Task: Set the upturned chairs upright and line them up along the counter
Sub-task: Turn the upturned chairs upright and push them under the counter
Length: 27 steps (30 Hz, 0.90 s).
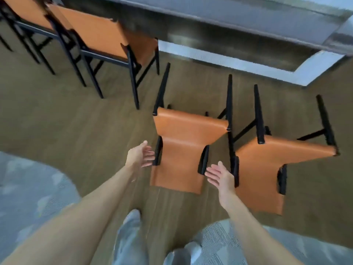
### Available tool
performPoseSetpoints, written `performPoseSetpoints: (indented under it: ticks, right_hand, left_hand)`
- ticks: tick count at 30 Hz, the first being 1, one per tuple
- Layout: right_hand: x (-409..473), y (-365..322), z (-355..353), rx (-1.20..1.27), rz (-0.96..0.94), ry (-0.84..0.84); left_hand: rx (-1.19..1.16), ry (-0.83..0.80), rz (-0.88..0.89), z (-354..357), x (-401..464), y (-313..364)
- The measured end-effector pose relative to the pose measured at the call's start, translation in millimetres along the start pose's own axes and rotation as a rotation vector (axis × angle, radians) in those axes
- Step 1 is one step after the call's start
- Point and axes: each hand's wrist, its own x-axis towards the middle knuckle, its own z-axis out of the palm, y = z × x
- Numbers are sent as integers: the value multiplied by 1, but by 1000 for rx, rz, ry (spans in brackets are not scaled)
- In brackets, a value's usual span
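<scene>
The nearer upturned chair (183, 150) is lying on the wooden floor (76, 121) at centre frame, legs pointing toward the table (229, 22). The left hand (140, 154) and right hand (219, 175) are reaching with fingers spread on either side of its back, gripping nothing. A second upturned chair (271, 169) is lying just right; two upright chairs (95, 35) are standing upper left.

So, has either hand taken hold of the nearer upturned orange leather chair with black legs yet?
No: the left hand and right hand are open on either side of the nearer upturned orange leather chair, gripping nothing.
</scene>
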Motion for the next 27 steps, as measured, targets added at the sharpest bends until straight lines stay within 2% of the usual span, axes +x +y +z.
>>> performPoseSetpoints:
  ticks: [4, 10, 18, 21, 27]
  right_hand:
    - [39, 36, -8, 26, 76, -31]
    - [151, 168, -8, 99, 244, 7]
    - [304, 352, 20, 55, 310, -7]
    - [345, 418, 30, 60, 354, -14]
    - [405, 514, 35, 172, 429, -19]
  left_hand:
    - [-113, 67, -81, 8, 16, -62]
    - [-267, 32, -310, 35, 116, -199]
    - [-265, -30, -379, 53, 281, -355]
    - [-265, -1, -425, 50, 337, -417]
    - [-343, 32, -475, 49, 404, -508]
